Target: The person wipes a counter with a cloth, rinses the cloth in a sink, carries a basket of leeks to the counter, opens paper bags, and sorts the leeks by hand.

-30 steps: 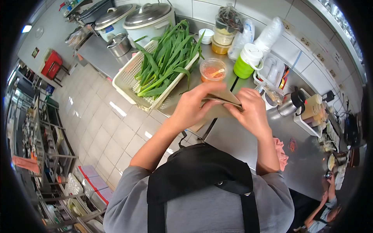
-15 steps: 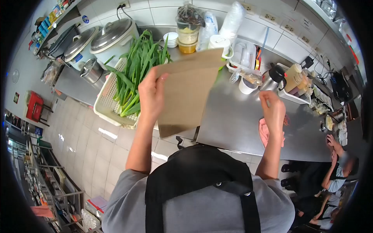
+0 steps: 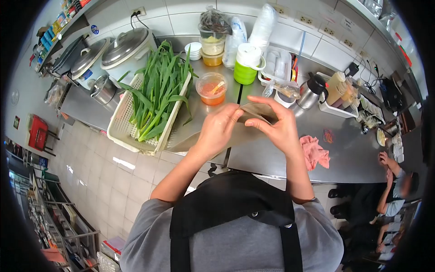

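Note:
A brown paper bag [image 3: 260, 112] is between my hands above the steel counter, its upper edge bent and slightly parted. My left hand [image 3: 218, 129] pinches the bag's edge between thumb and fingers. My right hand [image 3: 282, 129] is curved around the other end of that edge, thumb on the near side and fingers on the far side. Most of the bag's body hangs low behind my hands and forearms. Just beyond my left hand stands a clear tub of orange-red sauce [image 3: 211, 89] with a spoon in it.
Green leafy stalks [image 3: 156, 95] fill a white basket [image 3: 118, 120] at left. Behind stand a green-and-white jug [image 3: 245, 68], stacked tubs [image 3: 212, 47] and a steel flask [image 3: 311, 93]. A pink cloth [image 3: 313, 152] lies at right. Other people [image 3: 393, 195] are at far right.
The bag has come down from upright, uncovering the sauce tub and jug. My right hand has moved left from above the pink cloth to the bag's edge; my left hand has moved right and lower.

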A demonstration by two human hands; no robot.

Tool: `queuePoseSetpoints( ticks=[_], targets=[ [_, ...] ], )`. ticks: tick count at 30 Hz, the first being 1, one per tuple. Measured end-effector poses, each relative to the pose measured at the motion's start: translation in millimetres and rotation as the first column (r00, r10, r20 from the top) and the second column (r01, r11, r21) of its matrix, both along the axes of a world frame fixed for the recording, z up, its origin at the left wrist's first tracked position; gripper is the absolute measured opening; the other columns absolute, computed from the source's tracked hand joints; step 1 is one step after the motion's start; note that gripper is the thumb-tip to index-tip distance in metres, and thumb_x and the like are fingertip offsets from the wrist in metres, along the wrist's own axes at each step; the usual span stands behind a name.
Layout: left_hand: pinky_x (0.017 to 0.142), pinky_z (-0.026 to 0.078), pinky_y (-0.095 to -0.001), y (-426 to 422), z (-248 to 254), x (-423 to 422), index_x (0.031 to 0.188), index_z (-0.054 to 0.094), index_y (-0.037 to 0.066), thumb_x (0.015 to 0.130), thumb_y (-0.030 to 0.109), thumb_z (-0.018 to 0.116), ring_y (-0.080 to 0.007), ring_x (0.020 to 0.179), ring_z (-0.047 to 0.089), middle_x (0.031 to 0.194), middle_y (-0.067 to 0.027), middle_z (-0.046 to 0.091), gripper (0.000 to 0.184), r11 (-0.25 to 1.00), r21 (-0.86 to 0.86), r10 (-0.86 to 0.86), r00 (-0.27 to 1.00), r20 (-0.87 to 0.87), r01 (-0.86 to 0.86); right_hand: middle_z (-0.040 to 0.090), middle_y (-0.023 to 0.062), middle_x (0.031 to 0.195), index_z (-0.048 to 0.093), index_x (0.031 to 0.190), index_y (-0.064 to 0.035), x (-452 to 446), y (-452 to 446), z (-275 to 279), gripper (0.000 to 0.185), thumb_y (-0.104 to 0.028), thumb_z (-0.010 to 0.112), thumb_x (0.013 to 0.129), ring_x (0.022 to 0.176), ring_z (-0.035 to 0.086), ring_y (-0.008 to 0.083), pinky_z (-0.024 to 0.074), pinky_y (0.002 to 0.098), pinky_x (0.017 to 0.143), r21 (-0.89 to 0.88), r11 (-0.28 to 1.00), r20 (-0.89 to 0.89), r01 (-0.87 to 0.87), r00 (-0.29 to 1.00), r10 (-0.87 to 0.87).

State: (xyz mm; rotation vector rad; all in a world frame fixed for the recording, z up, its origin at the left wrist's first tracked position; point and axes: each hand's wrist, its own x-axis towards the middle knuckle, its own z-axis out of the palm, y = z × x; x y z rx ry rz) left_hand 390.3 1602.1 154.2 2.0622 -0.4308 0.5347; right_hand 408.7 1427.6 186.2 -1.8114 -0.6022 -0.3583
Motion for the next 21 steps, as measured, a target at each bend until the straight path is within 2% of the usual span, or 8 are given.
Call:
queuePoseSetpoints(
  ticks=[4, 6, 8, 13, 16, 18, 19, 21],
  targets=[
    [0.061, 0.045, -0.0421, -7.6, -1.4, -9.4, 0.094, 0.058, 0.0, 0.095, 0.017, 0.052, -0.0388, 0.071, 0.057, 0.081, -0.0175, 0.059, 0.018, 0.998, -0.031, 0.053, 0.995, 0.085, -0.05, 0.067, 0.0028, 0.085, 0.065, 0.099, -0.0003, 10.2, 4.2, -19.2, 0.019, -0.005, 0.07, 0.082, 0.078, 0.06, 0.0073, 0.0489, 0.0238, 0.07, 0.044, 0.997, -0.162, -0.068, 0.984, 0.074],
    [0.06, 0.045, -0.0404, -9.7, -0.5, -14.2, 0.094, 0.059, 0.001, 0.095, 0.016, 0.052, -0.0386, 0.07, 0.056, 0.081, -0.0182, 0.059, 0.017, 0.996, -0.053, 0.072, 0.995, 0.074, -0.068, 0.068, 0.0022, 0.087, 0.065, 0.099, -0.0016, 12.0, 9.9, -26.3, 0.019, -0.01, 0.07, 0.083, 0.076, 0.061, 0.009, 0.0482, 0.025, 0.071, 0.353, 0.929, -0.348, -0.11, 0.907, 0.239],
    [0.062, 0.044, -0.0317, -12.9, -2.0, -15.4, 0.095, 0.058, -0.003, 0.097, 0.015, 0.051, -0.0224, 0.067, 0.057, 0.079, -0.0122, 0.059, 0.019, 0.979, -0.18, 0.104, 0.994, 0.021, -0.099, 0.067, 0.0016, 0.087, 0.065, 0.1, -0.0019, 13.6, 14.5, -28.7, 0.018, -0.009, 0.07, 0.084, 0.078, 0.06, 0.0085, 0.0476, 0.0245, 0.073, 0.506, 0.855, -0.385, -0.113, 0.858, 0.341],
    [0.069, 0.046, -0.0278, -3.4, -31.4, -2.0, 0.093, 0.06, -0.001, 0.097, 0.014, 0.05, -0.0133, 0.073, 0.057, 0.082, -0.0095, 0.062, 0.019, 0.846, -0.533, -0.015, 0.999, -0.039, -0.008, 0.066, 0.0009, 0.089, 0.064, 0.102, -0.0024, 24.5, 15.6, -31.5, 0.021, -0.012, 0.07, 0.084, 0.08, 0.059, 0.0073, 0.0465, 0.0236, 0.077, 0.665, 0.733, -0.439, -0.144, 0.719, 0.539],
    [0.071, 0.047, -0.0284, 23.9, -27.5, 0.6, 0.102, 0.058, -0.002, 0.094, 0.022, 0.058, -0.0136, 0.077, 0.058, 0.084, -0.0105, 0.063, 0.025, 0.83, -0.557, -0.053, 0.997, -0.055, 0.013, 0.065, 0.0007, 0.09, 0.064, 0.101, -0.001, 23.9, 12.6, -19.6, 0.024, -0.016, 0.071, 0.084, 0.079, 0.06, 0.0091, 0.0481, 0.0253, 0.073, 0.434, 0.862, -0.361, -0.263, 0.826, 0.434],
    [0.072, 0.048, -0.0327, 37.6, -24.9, 3.9, 0.11, 0.054, -0.002, 0.087, 0.035, 0.066, -0.0241, 0.08, 0.062, 0.088, -0.0149, 0.063, 0.045, 0.975, -0.198, -0.104, 0.995, -0.007, 0.101, 0.066, 0.002, 0.086, 0.066, 0.096, -0.0004, 27.3, 2.9, -20.7, 0.025, -0.019, 0.074, 0.081, 0.075, 0.061, 0.0122, 0.0482, 0.0279, 0.067, 0.09, 0.947, -0.488, -0.31, 0.815, 0.313],
    [0.074, 0.049, -0.0388, 36.5, -4.5, -0.7, 0.119, 0.052, 0.001, 0.081, 0.046, 0.068, -0.0365, 0.086, 0.062, 0.094, -0.02, 0.064, 0.061, 0.989, 0.147, 0.045, 0.996, -0.072, -0.034, 0.066, 0.002, 0.086, 0.066, 0.096, -0.0004, 27.3, 3.2, -19.9, 0.025, -0.019, 0.074, 0.081, 0.075, 0.061, 0.0122, 0.0482, 0.0279, 0.067, 0.091, 0.946, -0.491, -0.31, 0.813, 0.313],
    [0.074, 0.048, -0.0404, 36.0, 5.3, 1.1, 0.12, 0.052, 0.003, 0.083, 0.048, 0.065, -0.0383, 0.087, 0.061, 0.095, -0.0214, 0.064, 0.059, 0.976, 0.209, -0.014, 0.978, -0.21, 0.059, 0.066, 0.005, 0.08, 0.067, 0.092, -0.0005, 25.5, 3.2, -15.4, 0.022, -0.016, 0.074, 0.079, 0.072, 0.061, 0.0122, 0.0467, 0.0291, 0.062, -0.131, 0.949, -0.208, -0.286, 0.944, 0.255]
  ],
)
